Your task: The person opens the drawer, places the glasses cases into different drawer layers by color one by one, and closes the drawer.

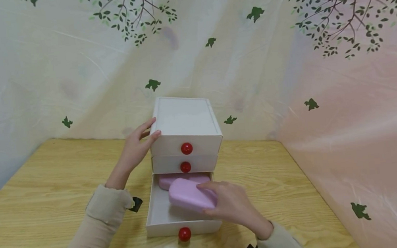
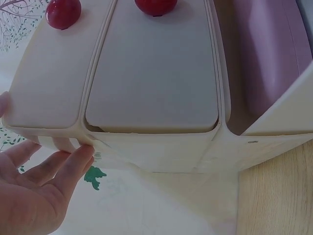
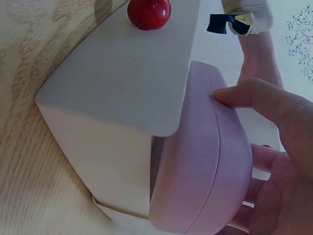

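A white three-drawer unit (image 1: 187, 115) has its bottom drawer (image 1: 163, 230) pulled out. My right hand (image 1: 229, 201) grips a pink oblong case (image 1: 189, 194) with a seam, like a glasses case, by its right end. In the right wrist view the case (image 3: 208, 152) is tilted over the drawer's side wall (image 3: 105, 156), thumb on the near face and fingers behind. Another pink case (image 1: 166, 181) lies at the back of that drawer, partly hidden. My left hand (image 1: 134, 148) touches the unit's upper left side, its fingertips (image 2: 84, 152) against the side wall.
Red round knobs mark the top drawer (image 1: 164, 146), the middle drawer (image 1: 163, 165) and the bottom one; the upper two are closed. The unit stands on a wood-grain table (image 1: 260, 174). Behind hangs a pale sheet (image 1: 107, 69) with leaf and branch prints.
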`<state>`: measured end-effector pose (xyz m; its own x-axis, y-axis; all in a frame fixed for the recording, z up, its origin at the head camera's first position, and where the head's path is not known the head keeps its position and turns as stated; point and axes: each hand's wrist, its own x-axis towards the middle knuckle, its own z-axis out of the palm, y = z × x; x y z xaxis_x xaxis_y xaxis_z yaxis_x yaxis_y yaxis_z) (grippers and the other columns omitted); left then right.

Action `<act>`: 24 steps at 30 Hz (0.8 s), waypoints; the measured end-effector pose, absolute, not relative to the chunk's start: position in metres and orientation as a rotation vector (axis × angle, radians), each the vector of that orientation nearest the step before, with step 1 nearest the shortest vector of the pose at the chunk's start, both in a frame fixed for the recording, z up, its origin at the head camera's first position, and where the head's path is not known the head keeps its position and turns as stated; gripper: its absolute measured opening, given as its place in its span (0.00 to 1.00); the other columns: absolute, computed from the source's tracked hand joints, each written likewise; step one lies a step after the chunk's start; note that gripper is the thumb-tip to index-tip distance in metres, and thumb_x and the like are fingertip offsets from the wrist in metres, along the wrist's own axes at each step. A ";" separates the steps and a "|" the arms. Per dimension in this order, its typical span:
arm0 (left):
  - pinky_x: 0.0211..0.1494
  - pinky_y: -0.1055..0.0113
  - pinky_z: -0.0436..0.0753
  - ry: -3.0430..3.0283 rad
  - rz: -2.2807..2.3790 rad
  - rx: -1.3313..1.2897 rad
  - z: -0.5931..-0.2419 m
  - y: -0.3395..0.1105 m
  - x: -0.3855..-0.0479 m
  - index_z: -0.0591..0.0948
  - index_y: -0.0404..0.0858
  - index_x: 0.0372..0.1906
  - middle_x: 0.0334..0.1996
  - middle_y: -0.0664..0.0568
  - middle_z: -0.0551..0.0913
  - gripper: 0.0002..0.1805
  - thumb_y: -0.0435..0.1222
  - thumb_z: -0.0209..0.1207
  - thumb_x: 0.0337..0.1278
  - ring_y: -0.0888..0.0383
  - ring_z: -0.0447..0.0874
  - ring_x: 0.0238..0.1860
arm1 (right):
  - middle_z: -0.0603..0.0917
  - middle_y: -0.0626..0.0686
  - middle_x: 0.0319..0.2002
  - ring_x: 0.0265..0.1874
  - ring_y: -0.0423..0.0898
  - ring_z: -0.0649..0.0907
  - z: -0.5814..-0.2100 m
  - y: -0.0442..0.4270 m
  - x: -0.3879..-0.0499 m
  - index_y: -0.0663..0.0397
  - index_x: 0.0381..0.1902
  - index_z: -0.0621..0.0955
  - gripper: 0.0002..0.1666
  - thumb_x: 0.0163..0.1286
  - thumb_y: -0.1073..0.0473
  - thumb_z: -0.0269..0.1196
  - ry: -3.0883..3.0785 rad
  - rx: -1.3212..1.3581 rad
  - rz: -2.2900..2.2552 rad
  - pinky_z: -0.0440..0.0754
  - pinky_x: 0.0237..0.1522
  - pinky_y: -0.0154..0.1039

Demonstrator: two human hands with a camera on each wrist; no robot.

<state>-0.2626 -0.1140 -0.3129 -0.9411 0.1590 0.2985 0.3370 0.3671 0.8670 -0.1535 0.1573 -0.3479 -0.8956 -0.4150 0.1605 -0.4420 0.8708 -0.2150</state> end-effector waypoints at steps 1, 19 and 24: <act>0.63 0.42 0.74 -2.457 -1.619 -0.450 -0.313 -0.114 -0.263 0.62 0.43 0.74 0.75 0.43 0.57 0.32 0.46 0.54 0.69 0.36 0.65 0.69 | 0.87 0.46 0.48 0.36 0.40 0.82 -0.348 0.156 -0.155 0.38 0.55 0.82 0.34 0.47 0.45 0.73 -2.939 0.682 0.382 0.71 0.30 0.29; 0.63 0.42 0.74 -2.469 -1.602 -0.464 -0.309 -0.113 -0.262 0.61 0.44 0.74 0.75 0.43 0.57 0.33 0.48 0.54 0.69 0.36 0.65 0.70 | 0.84 0.46 0.55 0.50 0.46 0.84 -0.357 0.133 -0.170 0.40 0.55 0.82 0.33 0.48 0.46 0.73 -2.958 0.759 0.354 0.80 0.39 0.40; 0.63 0.42 0.75 -2.459 -1.609 -0.468 -0.310 -0.114 -0.263 0.62 0.42 0.74 0.75 0.42 0.58 0.32 0.46 0.54 0.69 0.36 0.65 0.69 | 0.85 0.46 0.53 0.45 0.44 0.84 -0.362 0.129 -0.173 0.40 0.55 0.82 0.33 0.48 0.46 0.73 -2.991 0.802 0.359 0.76 0.33 0.33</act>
<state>-0.2631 -0.1142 -0.3103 -0.9372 0.1687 0.3053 0.3473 0.3704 0.8615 -0.1728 0.1289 -0.3622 -0.8674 -0.4906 0.0825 -0.4962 0.8412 -0.2150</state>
